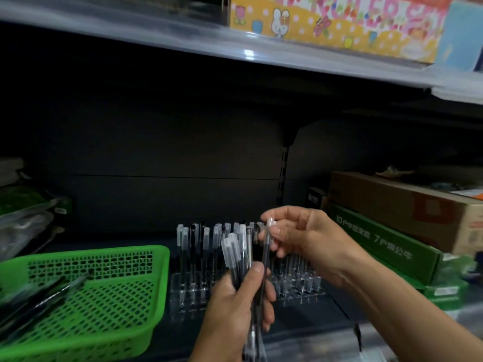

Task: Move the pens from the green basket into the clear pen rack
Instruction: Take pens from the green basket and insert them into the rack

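Head view: the task is about in the middle, as I judge it. The rack [300, 286] stands on the dark shelf, just beside the right wall of the basket [163, 278]. Many racked pens [194, 246] stand upright in it already, mostly in the left and back rows. On its right front part several holes look free, but the blur makes this not sure. In the basket a few loose pens [44, 296] lie at the left side, so it is not emptied.

The left hand [235, 309] is in front of the rack. Its grip is closed round a bundle [236, 254] of capped pens, held upright, with the thumb on the front. The right hand [298, 236] is above the right half of the rack. Its grip is a pinch of thumb and fingers on one pen [265, 257], near the cap. This pen lies against the bundle, so I cannot tell if it is free of the left hand.

What is left, in my judgement: to place the pinched pen, then the bundle one by one, then the loose pens.
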